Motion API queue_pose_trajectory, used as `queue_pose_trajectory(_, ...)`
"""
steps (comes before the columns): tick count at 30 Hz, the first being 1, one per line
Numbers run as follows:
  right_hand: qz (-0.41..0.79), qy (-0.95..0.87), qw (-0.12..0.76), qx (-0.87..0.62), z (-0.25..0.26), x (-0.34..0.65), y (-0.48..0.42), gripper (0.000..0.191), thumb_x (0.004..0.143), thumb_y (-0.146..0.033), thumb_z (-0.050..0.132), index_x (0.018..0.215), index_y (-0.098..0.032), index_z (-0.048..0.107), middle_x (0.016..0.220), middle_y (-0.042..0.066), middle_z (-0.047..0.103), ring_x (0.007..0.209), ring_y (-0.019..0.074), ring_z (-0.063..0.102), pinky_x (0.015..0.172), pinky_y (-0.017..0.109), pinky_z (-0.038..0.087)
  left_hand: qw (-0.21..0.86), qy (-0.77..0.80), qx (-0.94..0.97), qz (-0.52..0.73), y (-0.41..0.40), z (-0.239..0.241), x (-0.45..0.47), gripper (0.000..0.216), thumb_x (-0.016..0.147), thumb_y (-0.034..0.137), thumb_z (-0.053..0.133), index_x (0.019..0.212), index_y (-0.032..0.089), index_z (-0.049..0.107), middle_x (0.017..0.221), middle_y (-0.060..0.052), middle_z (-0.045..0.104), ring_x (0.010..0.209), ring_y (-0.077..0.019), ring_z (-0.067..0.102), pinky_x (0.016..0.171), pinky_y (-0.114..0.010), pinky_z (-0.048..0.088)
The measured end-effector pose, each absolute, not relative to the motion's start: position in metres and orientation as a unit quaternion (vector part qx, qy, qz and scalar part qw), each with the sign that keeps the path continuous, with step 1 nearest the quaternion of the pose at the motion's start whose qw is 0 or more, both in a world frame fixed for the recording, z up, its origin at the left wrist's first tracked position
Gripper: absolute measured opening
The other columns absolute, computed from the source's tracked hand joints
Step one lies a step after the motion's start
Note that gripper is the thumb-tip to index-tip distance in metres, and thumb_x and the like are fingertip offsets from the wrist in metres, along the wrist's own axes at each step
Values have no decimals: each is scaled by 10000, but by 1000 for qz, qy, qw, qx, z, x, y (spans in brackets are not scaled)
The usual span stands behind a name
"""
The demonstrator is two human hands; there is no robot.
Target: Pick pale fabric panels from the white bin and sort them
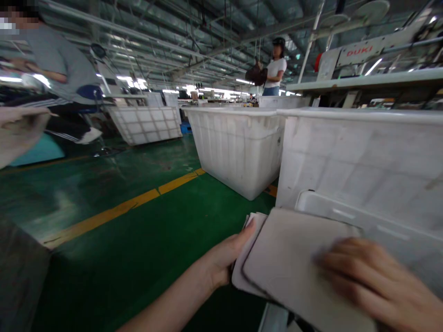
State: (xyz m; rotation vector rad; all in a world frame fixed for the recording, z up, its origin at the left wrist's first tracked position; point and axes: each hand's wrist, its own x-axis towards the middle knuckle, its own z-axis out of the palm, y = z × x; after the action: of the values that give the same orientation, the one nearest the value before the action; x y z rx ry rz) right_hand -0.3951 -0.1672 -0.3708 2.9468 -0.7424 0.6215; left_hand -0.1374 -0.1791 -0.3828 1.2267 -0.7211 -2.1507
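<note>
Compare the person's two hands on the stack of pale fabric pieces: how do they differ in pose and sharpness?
The left hand grips the edge of the stack of pale fabric pieces, thumb on top, and looks sharp. The right hand lies flat on top of the stack, fingers spread, and is blurred. The left hand shows its forearm; the right hand runs out of the picture. Both are bare and touch the same stack.

Between my left hand (221, 260) and right hand (377, 281) I see a stack of pale beige flat fabric pieces (290, 263) edged with a dark line. Just above them stand white ribbed plastic bins (242, 147). Left of my hands, the glossy green floor (145, 244) carries a yellow stripe (121, 210).
</note>
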Motion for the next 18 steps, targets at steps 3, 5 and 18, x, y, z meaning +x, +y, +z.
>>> queue_pose_trajectory(3,91,-178,-45,979,-367,-393,-166,230,822,-238,464,1046,-249,512,1252,18,474,1195,146,348,1038,317,286,266,-315,438,-799,-178,-381,-137,427,621,319,695,975,93,619,875,-115,669,746,-182,605,710,-281,452)
queue_pose_trajectory(5,153,-277,-125,940,-379,-393,-172,256,818,-237,445,1069,-267,489,1319,23,394,1245,189,280,1039,427,271,279,-348,428,-786,-177,-376,-136,420,586,161,701,993,107,611,924,-107,663,787,-207,606,739,-308,451)
queue_pose_trajectory(18,481,-486,-486,545,-437,-352,-148,363,716,-394,598,1011,-209,495,1037,53,613,951,199,561,857,306,459,389,-544,451,-592,-159,-354,-156,410,657,223,687,1043,225,550,1038,-11,623,968,-164,553,851,-255,430)
